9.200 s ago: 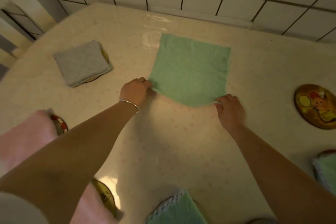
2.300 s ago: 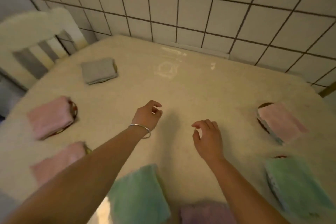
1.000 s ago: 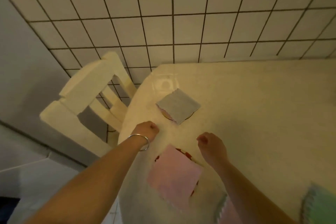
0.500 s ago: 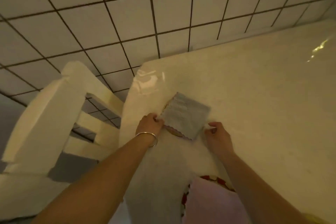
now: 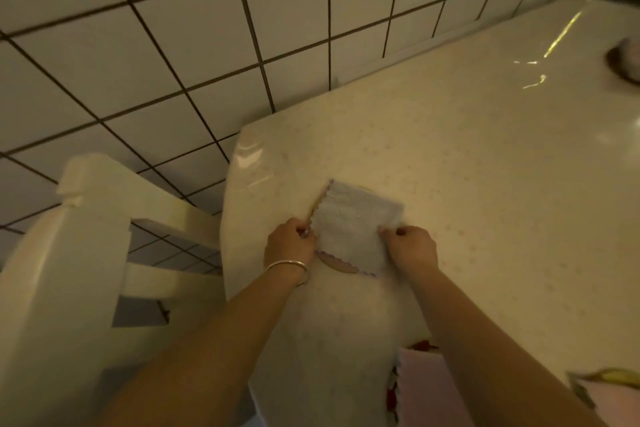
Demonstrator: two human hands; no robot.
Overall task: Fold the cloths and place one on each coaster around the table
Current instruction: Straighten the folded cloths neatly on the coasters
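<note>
A folded grey cloth [image 5: 353,225] lies on a round coaster [image 5: 334,263] near the table's left corner; only slivers of the coaster show at its edges. My left hand [image 5: 289,246], with a bangle at the wrist, pinches the cloth's left edge. My right hand [image 5: 412,248] pinches its near right corner. A folded pink cloth [image 5: 426,388] sits on a red-patterned coaster [image 5: 393,388] at the bottom, partly behind my right forearm. Another pink cloth [image 5: 613,399] lies at the bottom right on a yellow-rimmed coaster [image 5: 620,376].
The cream table [image 5: 485,166] meets a white tiled wall [image 5: 207,28] behind. A white wooden chair [image 5: 79,253] stands close against the table's left edge. A further coaster with a cloth [image 5: 627,59] shows blurred at the far right edge.
Both hands have closed in on the grey cloth and now pinch its edges. The view has moved closer to the table's left corner. The green cloth folded earlier is out of view.
</note>
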